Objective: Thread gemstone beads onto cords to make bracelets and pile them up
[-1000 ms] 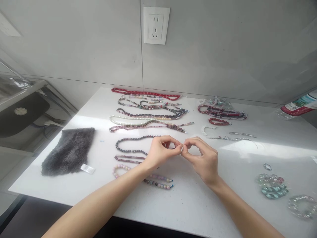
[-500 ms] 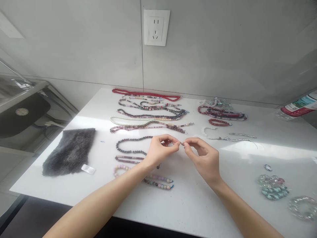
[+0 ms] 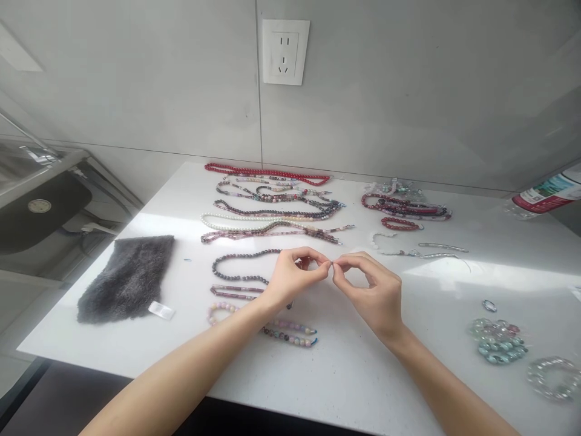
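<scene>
My left hand is closed in a pinch above the middle of the table, with reddish beads of a bead strand showing inside its curled fingers. Thumb and forefinger of my right hand are pressed together at my left fingertips; whatever tiny piece they grip is almost wholly hidden. Under my left wrist runs a dark bead strand, its right part covered. A purplish tube-bead strand and a pastel bead strand lie nearer to me, partly behind my left forearm.
Red beads and several other strands lie across the back of the white table. Bracelets sit at the right, with a plastic bottle behind. Grey furry cloth with a white tag lies at the left.
My right fingertips have moved slightly left, closing the small gap to my left fingertips. The dark bit seen between them is now nearly covered. My left hand has stayed almost still.
</scene>
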Available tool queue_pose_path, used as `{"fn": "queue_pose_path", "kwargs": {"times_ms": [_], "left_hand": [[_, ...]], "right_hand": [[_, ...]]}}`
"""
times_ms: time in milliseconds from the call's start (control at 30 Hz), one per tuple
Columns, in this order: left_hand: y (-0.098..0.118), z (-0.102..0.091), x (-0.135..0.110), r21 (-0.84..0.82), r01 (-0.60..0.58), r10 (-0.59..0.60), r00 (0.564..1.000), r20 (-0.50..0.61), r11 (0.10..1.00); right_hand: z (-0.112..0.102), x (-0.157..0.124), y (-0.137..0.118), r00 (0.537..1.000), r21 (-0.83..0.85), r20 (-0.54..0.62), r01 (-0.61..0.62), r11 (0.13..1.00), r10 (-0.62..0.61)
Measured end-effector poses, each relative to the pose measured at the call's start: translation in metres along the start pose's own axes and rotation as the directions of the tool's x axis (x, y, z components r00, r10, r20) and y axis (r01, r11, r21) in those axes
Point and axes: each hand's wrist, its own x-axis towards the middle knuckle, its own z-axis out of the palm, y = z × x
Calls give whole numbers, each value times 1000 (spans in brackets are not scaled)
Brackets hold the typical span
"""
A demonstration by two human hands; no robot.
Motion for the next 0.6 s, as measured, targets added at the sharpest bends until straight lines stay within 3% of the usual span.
{"fn": "queue_pose_path", "kwargs": {"times_ms": [333,600], "left_hand": [[1,0,0,19,-9,8,999,39,1000],[-2,0,0,59,-3,0,998,55,998]], "right_hand": [[0,-1,3,998,2,17,-68,998,68],[1,1,-1,998,-111,0,65,992,-66]]}}
